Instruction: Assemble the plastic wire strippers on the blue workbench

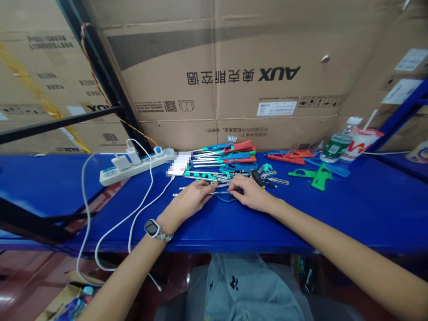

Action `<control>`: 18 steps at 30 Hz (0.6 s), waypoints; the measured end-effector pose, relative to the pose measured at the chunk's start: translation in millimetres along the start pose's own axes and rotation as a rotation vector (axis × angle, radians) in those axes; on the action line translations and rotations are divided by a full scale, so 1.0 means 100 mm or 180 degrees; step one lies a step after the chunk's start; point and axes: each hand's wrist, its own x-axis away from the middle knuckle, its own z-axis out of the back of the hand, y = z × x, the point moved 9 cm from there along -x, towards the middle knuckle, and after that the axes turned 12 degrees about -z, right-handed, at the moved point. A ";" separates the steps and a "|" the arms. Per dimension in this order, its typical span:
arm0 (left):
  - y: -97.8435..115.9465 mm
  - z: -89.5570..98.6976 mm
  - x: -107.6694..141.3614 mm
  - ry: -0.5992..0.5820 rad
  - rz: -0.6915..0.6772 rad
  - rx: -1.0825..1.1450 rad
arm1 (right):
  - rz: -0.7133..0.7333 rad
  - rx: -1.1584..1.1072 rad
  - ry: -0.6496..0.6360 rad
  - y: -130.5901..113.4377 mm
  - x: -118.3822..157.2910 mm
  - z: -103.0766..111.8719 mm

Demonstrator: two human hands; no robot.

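Note:
My left hand [196, 196] rests low over the blue table, fingers closed around the left end of a thin metal rod [222, 192]. At the rod's other end, my right hand [249, 191] pinches a dark part that its fingers mostly cover. A blue loop [224, 199] lies just below the rod. Right behind my right hand is a black screwdriver handle [257, 178]. Close by lie loose metal tubes, teal pieces [266, 168] and clear-handled sticks [279, 181]. Farther back, long-necked lighters [239, 159] with red, blue and green handles lie in a pile.
Loose green [322, 177] and orange-red handle shells [290, 157] lie to the right, before a water bottle [341, 140] and a paper cup [363, 143]. On the left are a power strip [140, 167], a phone [179, 163] and white cables [147, 203]. Cardboard boxes [234, 49] stand behind.

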 end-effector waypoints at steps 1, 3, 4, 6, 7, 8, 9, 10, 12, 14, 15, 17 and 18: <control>0.01 0.00 0.00 -0.0013 -0.0015 -0.0048 | 0.0013 0.0024 0.0011 0.00 0.00 0.01; 0.01 0.01 -0.01 -0.0015 -0.0012 -0.0083 | 0.0037 0.0087 0.0013 -0.01 0.00 0.02; 0.01 0.01 -0.01 -0.0009 -0.0006 -0.0082 | 0.0051 0.0125 0.0004 -0.02 0.00 0.02; 0.02 0.04 -0.03 0.0022 -0.0011 -0.0078 | 0.0061 0.0176 -0.0029 -0.02 0.00 0.03; 0.04 0.06 -0.04 0.0043 -0.0032 -0.0077 | 0.0049 0.0177 -0.0036 -0.02 0.00 0.04; 0.05 0.08 -0.05 0.0073 -0.0054 -0.0079 | 0.0031 0.0151 -0.0041 -0.02 0.00 0.06; 0.07 0.11 -0.06 0.0108 -0.0081 -0.0070 | 0.0009 0.0101 -0.0025 -0.01 0.00 0.08; 0.09 0.15 -0.07 0.0152 -0.0099 -0.0050 | -0.0009 0.0051 0.0014 0.00 0.00 0.12; 0.08 0.23 -0.09 0.0277 -0.0090 0.0014 | -0.0040 0.0022 0.0160 0.02 -0.03 0.24; 0.03 0.33 -0.15 0.0450 -0.0057 0.0113 | -0.0122 0.0173 0.0359 0.08 -0.11 0.40; -0.02 0.38 -0.20 0.0539 -0.0049 0.0167 | -0.0222 0.0328 0.0453 0.14 -0.18 0.48; -0.14 0.42 -0.36 0.0588 -0.0028 0.0291 | -0.0415 0.0784 0.0609 0.26 -0.33 0.63; -0.21 0.42 -0.46 0.0567 0.0010 0.0321 | -0.0470 0.1023 0.0616 0.31 -0.41 0.67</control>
